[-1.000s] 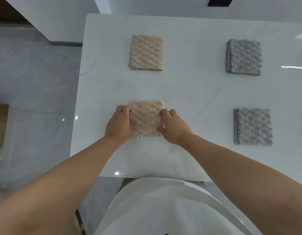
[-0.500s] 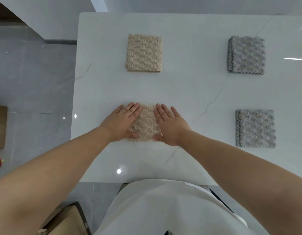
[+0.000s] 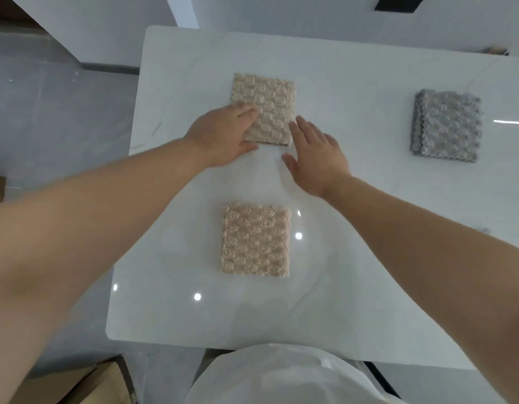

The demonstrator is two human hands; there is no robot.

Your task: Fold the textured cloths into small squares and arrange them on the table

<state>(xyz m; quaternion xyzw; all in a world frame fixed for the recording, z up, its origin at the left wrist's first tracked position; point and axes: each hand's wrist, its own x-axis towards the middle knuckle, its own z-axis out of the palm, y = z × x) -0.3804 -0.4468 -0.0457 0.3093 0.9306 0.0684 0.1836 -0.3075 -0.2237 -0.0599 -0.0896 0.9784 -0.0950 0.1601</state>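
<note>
My left hand (image 3: 223, 132) lies flat on the far beige cloth (image 3: 267, 97); my right hand (image 3: 316, 153) is flat beside it. A hard push could open its folds.

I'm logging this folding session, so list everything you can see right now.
far beige cloth: 1, beige, table's back left
near beige cloth: 1, beige, table's front left
grey cloth: 1, grey, table's back right
table: 1, white marbled, centre
cardboard box: 1, brown, floor, lower left
white garment: 1, white, bottom edge
left hand: 1, fingers flat on far beige cloth
right hand: 1, open, beside that cloth's right edge
</note>
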